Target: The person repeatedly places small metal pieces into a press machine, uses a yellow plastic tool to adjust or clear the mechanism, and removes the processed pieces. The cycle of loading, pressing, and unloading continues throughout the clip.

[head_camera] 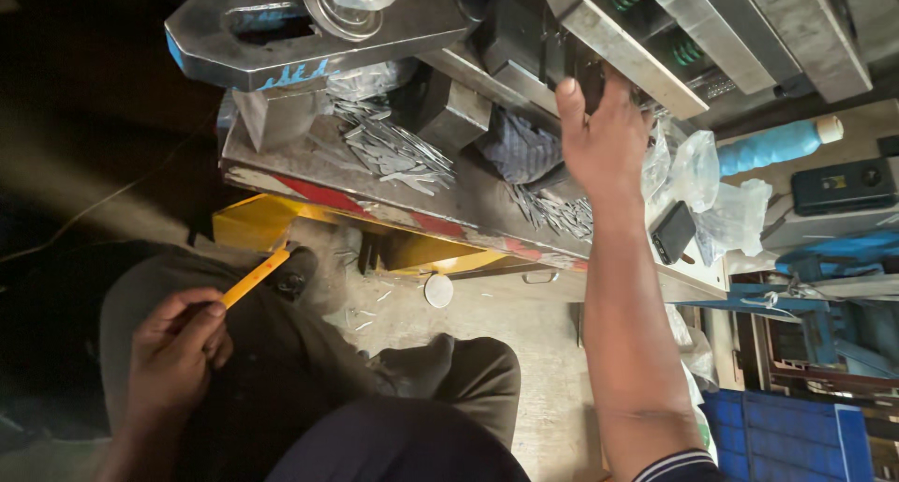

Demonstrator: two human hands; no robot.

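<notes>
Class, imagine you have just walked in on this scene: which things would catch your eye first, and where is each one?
First, the right hand, reaching up into the grey metal machine at the top. Next, the yellow stick pinched in the left hand at lower left, over the person's lap. Then the heaps of thin metal strips lying on the machine's table, above a yellow frame.

Blue roll (777, 145), plastic bags (716, 187) (crumpled, clear), blue crate (787, 435)
</notes>
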